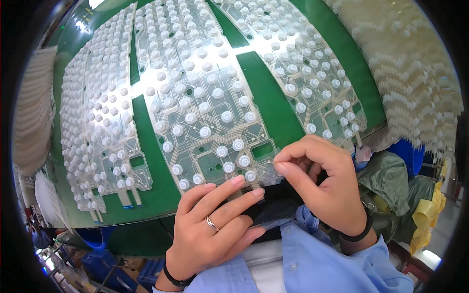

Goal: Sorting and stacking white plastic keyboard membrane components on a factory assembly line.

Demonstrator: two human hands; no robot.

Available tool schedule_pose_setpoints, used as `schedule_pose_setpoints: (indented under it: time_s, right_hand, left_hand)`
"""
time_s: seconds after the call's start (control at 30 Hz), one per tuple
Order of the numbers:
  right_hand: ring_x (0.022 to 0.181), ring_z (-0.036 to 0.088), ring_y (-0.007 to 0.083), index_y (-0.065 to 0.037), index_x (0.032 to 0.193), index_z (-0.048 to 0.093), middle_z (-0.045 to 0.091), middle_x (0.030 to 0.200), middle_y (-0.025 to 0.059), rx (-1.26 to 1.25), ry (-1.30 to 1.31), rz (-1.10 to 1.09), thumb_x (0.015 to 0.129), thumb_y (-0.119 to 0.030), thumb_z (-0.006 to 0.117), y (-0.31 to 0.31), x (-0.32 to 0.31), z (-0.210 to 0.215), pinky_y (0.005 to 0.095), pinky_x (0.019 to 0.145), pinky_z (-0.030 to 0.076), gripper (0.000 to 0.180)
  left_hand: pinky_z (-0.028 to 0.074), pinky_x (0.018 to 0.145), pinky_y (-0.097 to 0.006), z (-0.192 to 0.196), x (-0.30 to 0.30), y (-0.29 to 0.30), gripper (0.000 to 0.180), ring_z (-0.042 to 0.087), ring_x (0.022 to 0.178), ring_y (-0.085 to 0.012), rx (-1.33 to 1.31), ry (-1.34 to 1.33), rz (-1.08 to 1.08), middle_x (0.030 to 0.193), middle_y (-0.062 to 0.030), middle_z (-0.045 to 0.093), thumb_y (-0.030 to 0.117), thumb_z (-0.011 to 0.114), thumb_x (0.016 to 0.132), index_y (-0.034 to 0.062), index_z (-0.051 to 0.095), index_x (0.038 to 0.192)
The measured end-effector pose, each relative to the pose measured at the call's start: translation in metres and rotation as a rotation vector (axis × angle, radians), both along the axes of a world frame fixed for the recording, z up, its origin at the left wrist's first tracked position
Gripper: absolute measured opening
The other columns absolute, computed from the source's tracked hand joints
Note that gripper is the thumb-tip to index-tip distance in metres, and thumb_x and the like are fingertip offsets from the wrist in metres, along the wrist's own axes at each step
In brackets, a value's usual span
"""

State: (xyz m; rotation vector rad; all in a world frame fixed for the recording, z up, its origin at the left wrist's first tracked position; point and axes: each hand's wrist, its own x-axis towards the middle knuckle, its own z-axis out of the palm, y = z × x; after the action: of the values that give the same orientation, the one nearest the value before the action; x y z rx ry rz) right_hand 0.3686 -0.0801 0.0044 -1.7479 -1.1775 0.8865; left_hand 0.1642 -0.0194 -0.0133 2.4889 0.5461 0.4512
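A clear keyboard membrane sheet (210,144), with printed traces and rows of white rubber domes, lies on the green table in front of me. My left hand (215,224) rests at its near edge. The fingers lie outstretched, their tips touching the sheet beside the lowest domes, and a ring is on one finger. At the sheet's near right corner, my right hand (322,178) is closed in a pinch, thumb and forefinger tips together. Whatever those fingertips hold, if anything, is too small or hidden to make out. A flat tail hangs past the near edge, partly behind the left fingers.
More domed membrane sheets lie to the left (105,127) and right (317,83) on the green table (273,105). Tall stacks of pale sheets (400,58) stand at the right, another (34,112) at the far left. Beyond the table edge are a blue bin (410,154) and plastic bags (386,180).
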Motion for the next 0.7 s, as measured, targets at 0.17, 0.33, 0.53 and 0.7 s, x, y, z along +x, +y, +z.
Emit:
schedule_pose_setpoints:
  time_s: [0.17,0.33,0.53,0.7]
  right_hand:
    - [0.051,0.052,0.0108,-0.002,0.087,0.066,0.06,0.074,0.0061,-0.008,-0.054,-0.025,0.082,0.0,0.067,0.0028,-0.0013,-0.0037,0.0248,0.048,0.038,0.006]
    - [0.05,0.05,0.0098,-0.002,0.086,0.066,0.06,0.075,0.0058,-0.017,-0.041,-0.028,0.082,0.001,0.067,0.0031,-0.0007,-0.0039,0.0243,0.048,0.037,0.005]
    - [0.05,0.048,0.0089,-0.001,0.087,0.066,0.06,0.074,0.0058,-0.018,-0.03,-0.043,0.082,0.001,0.067,0.0037,-0.0004,-0.0042,0.024,0.047,0.036,0.005]
    - [0.058,0.047,0.0022,-0.001,0.088,0.067,0.059,0.078,0.0005,-0.052,-0.01,-0.043,0.083,-0.001,0.067,0.0034,-0.0012,-0.0029,0.0176,0.05,0.032,0.005]
  left_hand:
    - [0.041,0.092,-0.04,-0.0046,-0.0013,0.0014,0.022,0.058,0.116,-0.0262,-0.021,-0.01,-0.009,0.115,-0.0004,0.069,0.033,0.076,0.074,0.0151,0.063,0.071]
    - [0.042,0.09,-0.039,-0.0051,-0.0019,0.0025,0.022,0.059,0.115,-0.0256,-0.015,-0.002,-0.021,0.115,-0.0008,0.069,0.034,0.076,0.074,0.0156,0.063,0.071]
    - [0.042,0.089,-0.038,-0.0052,-0.0015,0.003,0.023,0.059,0.115,-0.0255,-0.001,-0.007,-0.023,0.115,-0.0007,0.069,0.034,0.076,0.073,0.0155,0.062,0.07]
    - [0.042,0.089,-0.038,-0.0047,-0.0022,0.0034,0.024,0.06,0.114,-0.0257,-0.011,0.009,-0.026,0.114,-0.0006,0.069,0.035,0.076,0.073,0.0156,0.062,0.069]
